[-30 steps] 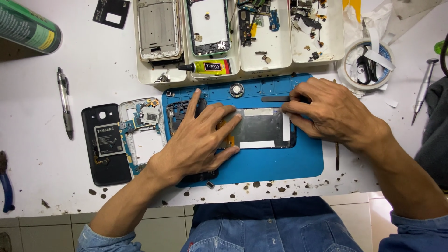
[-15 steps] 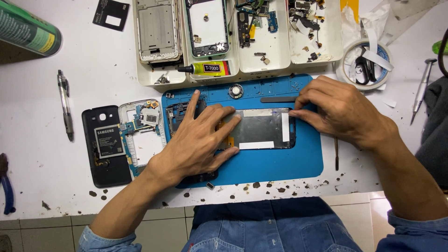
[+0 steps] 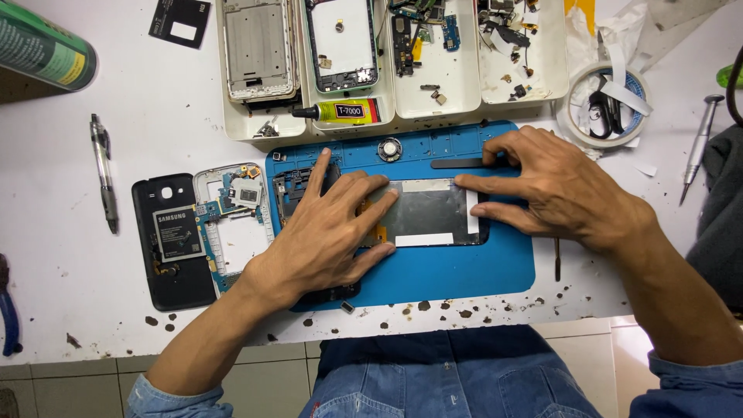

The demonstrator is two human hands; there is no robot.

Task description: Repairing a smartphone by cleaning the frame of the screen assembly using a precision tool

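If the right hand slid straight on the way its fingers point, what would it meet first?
The right hand points left across the phone panel on the blue mat. Going straight on, its fingertips would probably first meet the fingertips of the left hand, which lie flat on the same panel.

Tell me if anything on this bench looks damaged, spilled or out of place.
The white table is chipped along its front edge, with dark flecks below the blue mat. A green can lies on its side at top left. Both hands press flat on the phone panel.

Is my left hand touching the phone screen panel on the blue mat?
Touching. The head view shows the left hand lying flat on the screen panel, fingers spread over its left end.
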